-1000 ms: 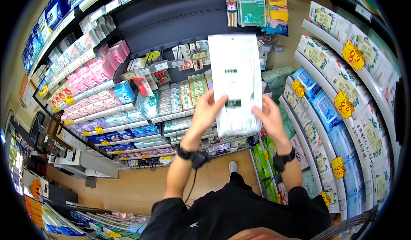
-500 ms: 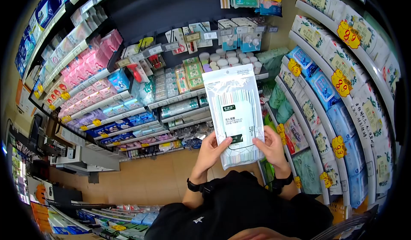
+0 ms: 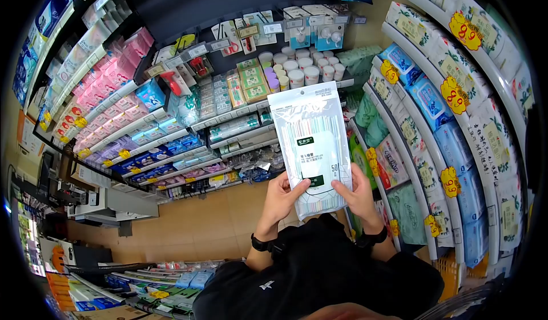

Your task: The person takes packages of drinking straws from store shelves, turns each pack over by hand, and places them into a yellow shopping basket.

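Observation:
Both hands hold a clear plastic pack of striped drinking straws (image 3: 314,149) upright in front of my chest. It has a white label with dark green patches, the number 50, and a hang hole in its top flap. At its lower left edge, my left hand (image 3: 281,197) is closed with the thumb on the front. My right hand (image 3: 358,194) grips the lower right edge the same way. The fingers behind the pack are hidden. Past its top edge stand white lidded tubs (image 3: 297,77) on a shelf.
Pink packs (image 3: 117,71) fill the shelves on the left. Blue wipes packs (image 3: 428,103) and floral tissue packs (image 3: 494,143) line the right shelves, with yellow price tags. Carded tools hang on hooks at the back, among them a red-handled one (image 3: 171,83). Tiled floor (image 3: 200,223) shows below.
The camera view has shifted slightly, so the back shelf sits higher and more of the tubs shows. The pack is a little lower against the shelf, still in both hands.

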A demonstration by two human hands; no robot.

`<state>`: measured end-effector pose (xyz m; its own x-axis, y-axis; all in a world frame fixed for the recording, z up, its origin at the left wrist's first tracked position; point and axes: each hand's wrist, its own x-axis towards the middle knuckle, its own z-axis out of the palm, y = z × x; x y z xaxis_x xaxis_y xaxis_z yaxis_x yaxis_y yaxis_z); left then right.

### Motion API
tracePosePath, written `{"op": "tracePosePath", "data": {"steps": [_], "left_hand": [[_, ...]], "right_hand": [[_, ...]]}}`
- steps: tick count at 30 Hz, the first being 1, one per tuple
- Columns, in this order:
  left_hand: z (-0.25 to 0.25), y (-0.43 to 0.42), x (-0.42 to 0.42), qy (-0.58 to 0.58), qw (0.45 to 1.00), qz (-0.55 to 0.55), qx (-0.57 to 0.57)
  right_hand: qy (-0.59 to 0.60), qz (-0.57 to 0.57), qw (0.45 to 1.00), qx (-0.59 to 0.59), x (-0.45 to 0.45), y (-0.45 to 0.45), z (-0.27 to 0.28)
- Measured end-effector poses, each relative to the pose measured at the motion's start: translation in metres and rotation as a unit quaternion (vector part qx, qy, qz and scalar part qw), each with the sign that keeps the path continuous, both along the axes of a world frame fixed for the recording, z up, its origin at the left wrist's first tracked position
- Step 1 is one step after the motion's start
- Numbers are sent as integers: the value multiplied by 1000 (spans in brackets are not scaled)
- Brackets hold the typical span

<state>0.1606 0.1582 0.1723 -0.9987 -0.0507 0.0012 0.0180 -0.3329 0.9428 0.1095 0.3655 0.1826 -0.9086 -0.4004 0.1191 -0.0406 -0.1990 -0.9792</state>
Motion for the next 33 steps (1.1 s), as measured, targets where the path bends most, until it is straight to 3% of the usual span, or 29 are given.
{"op": "tracePosePath", "data": {"steps": [12, 14, 15, 17, 18, 20, 23, 27, 31, 33], "left_hand": [[-7, 11, 7, 23, 999, 14, 18], [-6, 13, 6, 24, 1000, 12, 14], [-6, 14, 6, 25, 1000, 12, 9], [-6, 13, 6, 23, 1000, 2, 5], [-7, 14, 7, 20, 1000, -7, 0], [-10, 15, 7, 19, 1000, -24, -1], [-6, 16, 10, 15, 998, -55, -28], [3, 18, 12, 33, 992, -83, -90], [12, 19, 12, 24, 991, -104, -82], [11, 21, 13, 56, 981, -97, -158]], "right_hand": [[3, -26, 1000, -7, 13, -3, -1], [99, -133, 986, -5, 16, -13, 1], [99, -135, 986, -5, 15, -11, 4], [293, -225, 903, 219, 14, -5, 11], [293, -225, 903, 220, 14, -2, 10], [234, -118, 938, 228, 15, 2, 5], [183, -91, 961, 188, 19, -6, 7], [200, -79, 959, 185, 18, -6, 1], [134, -50, 982, 124, 20, 1, -8], [112, -28, 988, 102, 21, 3, -12]]}}
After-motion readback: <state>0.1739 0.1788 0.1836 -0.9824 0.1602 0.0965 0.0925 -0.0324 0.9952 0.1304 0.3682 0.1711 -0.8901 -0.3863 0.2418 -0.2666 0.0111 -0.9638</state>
